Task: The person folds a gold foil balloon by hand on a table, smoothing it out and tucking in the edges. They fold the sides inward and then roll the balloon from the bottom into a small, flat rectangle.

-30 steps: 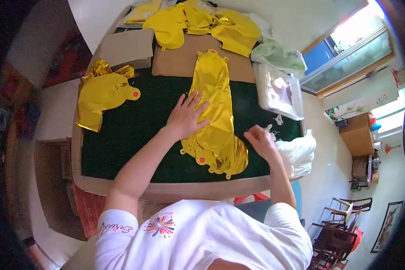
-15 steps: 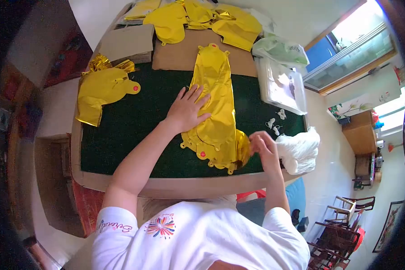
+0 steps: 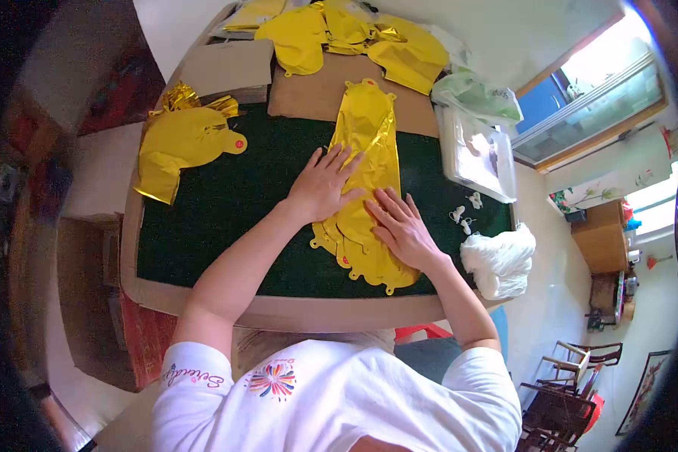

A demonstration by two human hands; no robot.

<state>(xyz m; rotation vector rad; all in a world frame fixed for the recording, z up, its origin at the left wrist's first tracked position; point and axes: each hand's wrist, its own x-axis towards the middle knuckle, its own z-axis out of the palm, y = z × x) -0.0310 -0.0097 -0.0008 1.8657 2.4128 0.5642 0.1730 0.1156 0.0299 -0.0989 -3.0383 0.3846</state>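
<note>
Head view: left hand (image 3: 325,186) and right hand (image 3: 403,230), each grip open and empty, press a gold foil balloon (image 3: 365,132) nearly flat on the surface (image 3: 226,218); other balloons (image 3: 184,139) lie unsmoothed.

Pink cursive lettering (image 3: 193,378) on sleeve of white T-shirt (image 3: 354,399), too small and warped to read; no other text, label, number legible.

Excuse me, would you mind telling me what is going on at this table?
A person presses both hands flat on a deflated gold foil balloon lying on the green mat: the left hand on its middle, the right hand nearer its lower end. More gold balloons lie at the mat's left and far edge.
</note>
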